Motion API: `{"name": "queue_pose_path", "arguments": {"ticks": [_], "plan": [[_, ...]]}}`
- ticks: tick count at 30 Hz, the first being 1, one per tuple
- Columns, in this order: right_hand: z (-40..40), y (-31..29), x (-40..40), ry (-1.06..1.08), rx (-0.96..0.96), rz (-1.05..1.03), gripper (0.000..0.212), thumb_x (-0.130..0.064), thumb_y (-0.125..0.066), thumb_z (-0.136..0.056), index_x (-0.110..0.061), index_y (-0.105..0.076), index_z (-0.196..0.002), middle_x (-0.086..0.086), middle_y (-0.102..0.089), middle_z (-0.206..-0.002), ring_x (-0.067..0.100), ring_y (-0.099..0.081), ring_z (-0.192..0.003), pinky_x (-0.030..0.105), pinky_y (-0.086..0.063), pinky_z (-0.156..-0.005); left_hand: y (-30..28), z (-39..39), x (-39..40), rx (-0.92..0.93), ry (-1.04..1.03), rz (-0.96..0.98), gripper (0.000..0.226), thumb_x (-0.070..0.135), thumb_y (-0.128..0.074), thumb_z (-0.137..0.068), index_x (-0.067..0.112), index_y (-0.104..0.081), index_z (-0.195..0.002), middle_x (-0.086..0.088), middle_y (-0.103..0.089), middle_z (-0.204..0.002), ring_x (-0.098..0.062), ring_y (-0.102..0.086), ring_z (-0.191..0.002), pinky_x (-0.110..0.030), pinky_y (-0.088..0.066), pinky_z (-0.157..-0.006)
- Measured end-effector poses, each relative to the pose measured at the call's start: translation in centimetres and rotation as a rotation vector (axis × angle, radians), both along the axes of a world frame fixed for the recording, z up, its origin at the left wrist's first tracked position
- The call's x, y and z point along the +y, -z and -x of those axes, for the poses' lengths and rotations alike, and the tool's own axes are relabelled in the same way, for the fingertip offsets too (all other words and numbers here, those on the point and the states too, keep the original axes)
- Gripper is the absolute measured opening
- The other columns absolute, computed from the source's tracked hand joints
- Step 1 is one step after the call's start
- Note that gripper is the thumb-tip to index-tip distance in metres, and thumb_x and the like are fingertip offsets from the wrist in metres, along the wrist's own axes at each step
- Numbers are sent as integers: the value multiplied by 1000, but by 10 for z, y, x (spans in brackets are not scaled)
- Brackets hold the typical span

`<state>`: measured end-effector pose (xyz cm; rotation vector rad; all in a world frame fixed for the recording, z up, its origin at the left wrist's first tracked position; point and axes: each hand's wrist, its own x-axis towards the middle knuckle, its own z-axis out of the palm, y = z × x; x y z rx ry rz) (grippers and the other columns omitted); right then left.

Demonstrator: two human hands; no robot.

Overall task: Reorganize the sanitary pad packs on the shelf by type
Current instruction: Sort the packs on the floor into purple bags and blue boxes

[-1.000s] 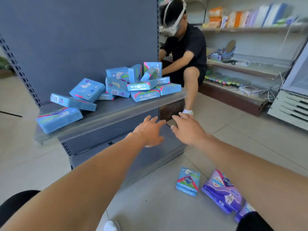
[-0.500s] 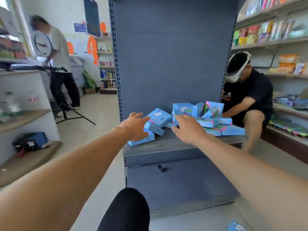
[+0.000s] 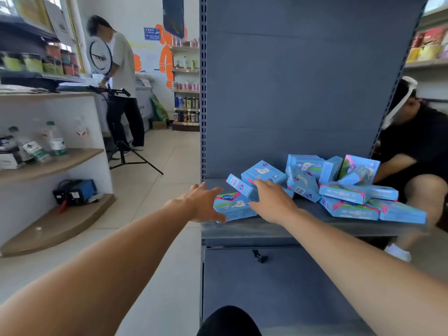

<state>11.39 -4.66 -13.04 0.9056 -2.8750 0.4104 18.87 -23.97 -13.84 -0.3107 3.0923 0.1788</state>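
Several blue sanitary pad packs (image 3: 344, 192) lie in a loose heap on the grey shelf (image 3: 303, 226) of a dark gondola unit. The front-left blue pack (image 3: 234, 207) lies flat near the shelf's left end. My left hand (image 3: 202, 204) holds its left end, fingers above and thumb at its front corner. My right hand (image 3: 271, 202) rests palm down on the pack's right side. Its fingers reach over a slanted blue pack (image 3: 238, 185) behind.
A person in black (image 3: 417, 151) crouches right of the shelf unit. Another person (image 3: 123, 76) stands by a tripod (image 3: 128, 156) at the back left. A white counter with wooden shelves (image 3: 48, 166) holding bottles stands on the left. My knee (image 3: 228, 321) is at the bottom.
My view swung up from the floor to face the shelf. Both hands reached forward and down onto the front-left packs, and the left hand closed around one pack's end.
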Motion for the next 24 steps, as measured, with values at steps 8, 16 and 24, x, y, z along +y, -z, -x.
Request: {"name": "queue_pose_path", "arguments": {"ticks": [8, 16, 24], "plan": [[55, -16, 13, -19, -5, -104, 72, -9, -55, -85, -25, -27, -150, 2, -42, -142, 26, -46, -122, 38, -46, -89, 18, 42, -7, -154, -3, -138, 114, 83, -63, -41, 54, -16, -140, 3, -43, -122, -27, -51, -112, -49, -45, -96], [95, -14, -14, -93, -201, 120, 67, 7, -34, -91, -32, -39, -145, 2, -43, -149, 20, -46, -131, 23, -37, -88, 18, 57, -31, -24, 77, -285, 92, 52, -83, -58, 48, -38, -139, 2, -29, -121, -21, -47, -108, -34, -45, -97], [113, -1, -26, -103, -305, 153, 51, -6, -43, -97, -32, -46, -140, 1, -49, -143, 20, -49, -126, 30, -42, -98, 26, 73, -43, 278, -295, -1132, 75, 6, -79, -77, 20, -42, -141, -16, -63, -117, -28, -67, -99, -40, -58, -81]]}}
